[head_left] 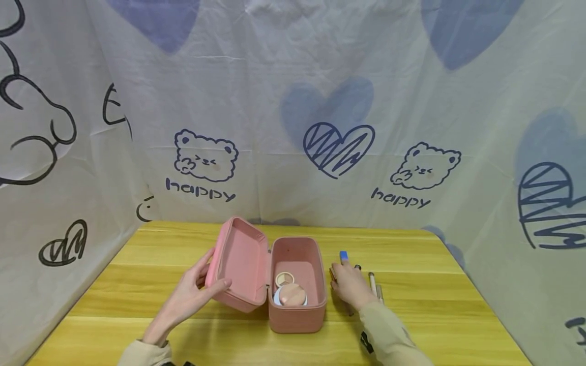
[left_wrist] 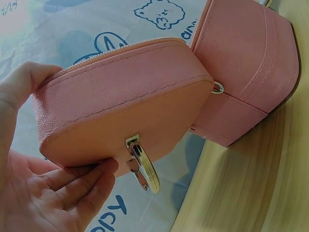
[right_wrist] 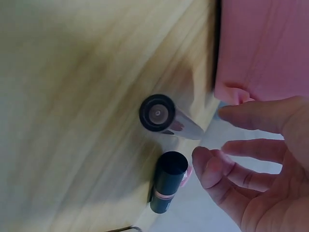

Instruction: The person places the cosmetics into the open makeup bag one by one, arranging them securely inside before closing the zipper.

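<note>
A pink cosmetic case (head_left: 296, 320) stands with its lid (head_left: 242, 264) swung out to the left. My left hand (head_left: 189, 292) grips the lid's outer end, thumb over the rim; the left wrist view shows its other fingers against the lid's outer face, near a gold-coloured handle (left_wrist: 145, 164). Inside the case lie a round three-coloured palette (head_left: 285, 279) and a powder puff (head_left: 293, 295). My right hand (head_left: 352, 284) hovers among small cosmetics right of the case. In the right wrist view its fingers are apart, close to a black-ended tube (right_wrist: 157, 112) and a black lipstick tube (right_wrist: 169, 181).
Slim pen-like sticks (head_left: 373, 284) lie right of my right hand. A blue-ended item (head_left: 343, 256) is just beyond its fingers. A small black object (head_left: 366, 341) lies beside the right sleeve. A printed curtain (head_left: 274, 112) hangs behind the wooden table (head_left: 183, 244).
</note>
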{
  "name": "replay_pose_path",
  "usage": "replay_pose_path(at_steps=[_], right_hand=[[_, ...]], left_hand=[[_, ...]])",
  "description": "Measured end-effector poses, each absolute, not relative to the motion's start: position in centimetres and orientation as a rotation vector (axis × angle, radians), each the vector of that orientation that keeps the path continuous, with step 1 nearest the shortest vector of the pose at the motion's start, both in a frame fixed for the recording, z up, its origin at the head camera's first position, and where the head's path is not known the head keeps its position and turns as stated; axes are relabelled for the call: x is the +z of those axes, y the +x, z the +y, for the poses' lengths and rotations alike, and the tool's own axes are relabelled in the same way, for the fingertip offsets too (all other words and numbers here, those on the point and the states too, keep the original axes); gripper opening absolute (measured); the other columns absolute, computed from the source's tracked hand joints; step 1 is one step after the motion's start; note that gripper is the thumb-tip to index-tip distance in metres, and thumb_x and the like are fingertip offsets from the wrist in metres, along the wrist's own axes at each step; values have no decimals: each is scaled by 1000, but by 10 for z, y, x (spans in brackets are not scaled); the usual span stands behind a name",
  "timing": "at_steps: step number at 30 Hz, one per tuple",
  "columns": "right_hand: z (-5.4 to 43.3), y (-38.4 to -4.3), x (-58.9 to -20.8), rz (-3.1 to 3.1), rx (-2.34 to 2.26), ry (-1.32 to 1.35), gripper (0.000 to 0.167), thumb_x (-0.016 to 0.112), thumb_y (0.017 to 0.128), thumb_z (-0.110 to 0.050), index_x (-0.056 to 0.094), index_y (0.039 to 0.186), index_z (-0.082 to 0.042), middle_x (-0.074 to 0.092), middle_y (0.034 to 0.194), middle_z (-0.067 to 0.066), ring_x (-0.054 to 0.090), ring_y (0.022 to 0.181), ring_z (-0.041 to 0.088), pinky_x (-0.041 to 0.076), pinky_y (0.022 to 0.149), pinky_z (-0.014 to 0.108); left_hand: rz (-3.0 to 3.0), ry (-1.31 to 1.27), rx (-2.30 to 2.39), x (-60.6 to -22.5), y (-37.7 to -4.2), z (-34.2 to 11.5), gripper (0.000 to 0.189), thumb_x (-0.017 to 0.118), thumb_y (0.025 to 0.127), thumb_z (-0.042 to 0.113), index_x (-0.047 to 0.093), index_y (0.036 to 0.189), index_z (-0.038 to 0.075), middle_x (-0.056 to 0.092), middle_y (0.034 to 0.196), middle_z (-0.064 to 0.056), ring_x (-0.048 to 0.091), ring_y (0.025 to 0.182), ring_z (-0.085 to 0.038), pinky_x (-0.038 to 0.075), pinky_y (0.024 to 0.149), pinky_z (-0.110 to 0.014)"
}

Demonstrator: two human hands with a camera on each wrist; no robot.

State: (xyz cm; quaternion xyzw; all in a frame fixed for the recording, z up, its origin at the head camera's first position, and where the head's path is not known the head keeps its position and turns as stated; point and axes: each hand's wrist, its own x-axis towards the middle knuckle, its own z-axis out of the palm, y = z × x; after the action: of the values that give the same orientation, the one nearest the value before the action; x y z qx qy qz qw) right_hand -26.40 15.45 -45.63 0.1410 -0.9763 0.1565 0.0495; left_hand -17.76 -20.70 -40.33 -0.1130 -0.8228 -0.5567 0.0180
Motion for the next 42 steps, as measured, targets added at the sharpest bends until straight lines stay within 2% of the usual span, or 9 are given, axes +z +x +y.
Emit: replay_pose_path(at_steps=[3, 11, 15, 21, 26, 33, 37, 39, 42], right_hand=[[152, -267, -458, -2987, 452, 424, 9, 71, 87, 1, 64, 93, -1, 62, 98, 22, 62, 74, 33, 55, 64, 44], [147, -275, -454, -3080, 398, 415, 15, 70, 80, 12, 64, 84, -1, 65, 89, 20, 58, 76, 25, 54, 66, 40], [144, -279, -454, -3092, 353, 403, 16, 67, 78, 16, 65, 82, 0, 68, 85, 18, 58, 73, 23, 54, 65, 39], [141, -282, -456, -3085, 364, 382, 18, 63, 77, 18, 67, 82, 1, 70, 87, 20, 63, 77, 26, 58, 67, 43], [141, -284, -458, -3097, 389, 377, 19, 65, 75, 18, 66, 83, 1, 69, 85, 19, 59, 73, 24, 56, 64, 41], [143, -283, -458, -3094, 444, 391, 20, 70, 77, 12, 65, 92, 0, 66, 81, 15, 58, 71, 22, 55, 63, 36], [146, -280, -457, -3044, 500, 430, 21, 69, 77, 10, 63, 95, 1, 62, 75, 10, 56, 67, 22, 51, 59, 34], [147, -277, -455, -3017, 533, 440, 25, 69, 78, 9, 63, 102, 2, 62, 76, 10, 57, 67, 24, 50, 58, 36], [150, -273, -452, -2986, 583, 434, 40, 69, 79, 6, 62, 118, 4, 67, 87, 15, 64, 77, 30, 54, 65, 42]], left_hand=[[-2553, -350, -1728, -403, -178, -207, 89, 69, 94, 20, 13, 160, -1, 61, 136, -28, 67, 117, -30, 53, 87, -19], [-2553, -353, -1740, -404, -177, -208, 89, 69, 95, 20, 13, 161, 0, 59, 137, -29, 66, 119, -33, 53, 88, -18], [-2552, -353, -1744, -405, -177, -208, 89, 69, 95, 21, 12, 161, 0, 59, 137, -29, 66, 118, -33, 53, 88, -19], [-2548, -359, -1740, -406, -178, -209, 89, 69, 95, 21, 13, 161, 1, 61, 136, -28, 67, 116, -30, 54, 88, -19], [-2549, -367, -1733, -407, -178, -209, 89, 69, 95, 21, 12, 161, 0, 61, 135, -27, 67, 116, -29, 54, 87, -19], [-2538, -372, -1715, -406, -177, -208, 88, 69, 95, 21, 14, 160, 0, 63, 134, -26, 69, 110, -15, 54, 88, -20], [-2543, -370, -1704, -405, -177, -208, 88, 69, 95, 21, 14, 160, -1, 63, 134, -26, 68, 109, -13, 54, 88, -20], [-2546, -368, -1703, -405, -176, -208, 88, 69, 95, 22, 14, 160, -1, 63, 134, -26, 68, 109, -13, 53, 88, -20], [-2543, -368, -1709, -404, -176, -208, 88, 69, 94, 21, 14, 160, -2, 63, 134, -27, 68, 109, -12, 53, 88, -20]])
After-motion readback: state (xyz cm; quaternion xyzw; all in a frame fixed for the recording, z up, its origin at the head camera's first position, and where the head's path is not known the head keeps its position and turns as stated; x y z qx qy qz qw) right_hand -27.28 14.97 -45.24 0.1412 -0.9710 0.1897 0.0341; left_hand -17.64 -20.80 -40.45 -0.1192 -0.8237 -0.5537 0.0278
